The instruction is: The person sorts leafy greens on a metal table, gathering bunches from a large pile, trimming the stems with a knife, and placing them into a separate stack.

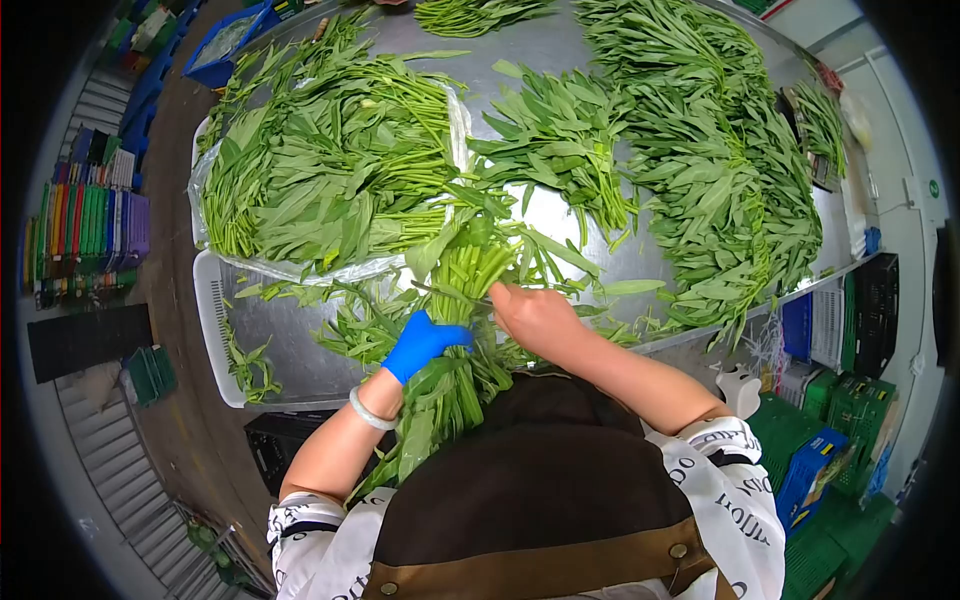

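Observation:
A bunch of water spinach [470, 265] stands before my apron, cut stems pointing away and leaves hanging toward me. Round its near side my left hand [425, 345], in a blue glove, is closed and grips it. My bare right hand [540, 318] is closed at the right side of the stems, fingertips against them. A thin dark strip [445, 292] crosses the stems and runs to these fingertips; I cannot tell whether it is a blade or a tie. Loose leaves and stems [365, 325] lie around the bunch.
On the metal table [290, 345], a plastic-lined heap of water spinach [330, 180] lies left. A smaller pile [570, 140] sits in the middle, a long stack [715, 170] right. A white tray [212, 330] edges the left. Green crates [850, 420] stand beyond the right edge.

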